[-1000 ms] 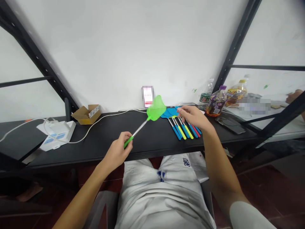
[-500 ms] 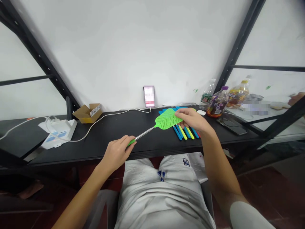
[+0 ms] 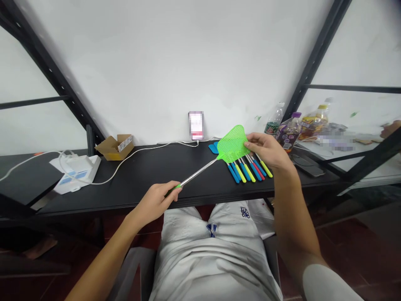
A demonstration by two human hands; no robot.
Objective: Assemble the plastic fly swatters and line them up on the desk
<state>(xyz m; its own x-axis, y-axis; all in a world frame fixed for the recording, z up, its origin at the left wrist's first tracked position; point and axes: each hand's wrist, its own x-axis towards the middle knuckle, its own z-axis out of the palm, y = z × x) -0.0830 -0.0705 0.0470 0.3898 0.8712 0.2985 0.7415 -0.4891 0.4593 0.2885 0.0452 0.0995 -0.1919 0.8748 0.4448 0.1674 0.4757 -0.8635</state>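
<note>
My left hand [image 3: 161, 200] is closed round the green handle of a fly swatter with a metal shaft. The green fly swatter [image 3: 233, 144] slants up to the right, its holed head above the desk. At the right edge of that head, my right hand [image 3: 266, 149] pinches it between thumb and fingers. Beneath and beyond lie several other fly swatters [image 3: 247, 171] side by side, with blue, yellow and red handles pointing towards me. The green head and my right hand cover most of their heads.
On the black desk [image 3: 150, 175] a phone [image 3: 196, 125] leans on the wall, with a white cable. An open cardboard box [image 3: 115, 148] and a white power strip [image 3: 78, 173] are at left. Bottles [image 3: 290, 129] and a dark phone [image 3: 307, 165] stand or lie at right.
The green fly swatter's shaft has grown longer, its head moving right, away from my left hand. My right hand came onto the head and moved right with it; my left hand barely moved.
</note>
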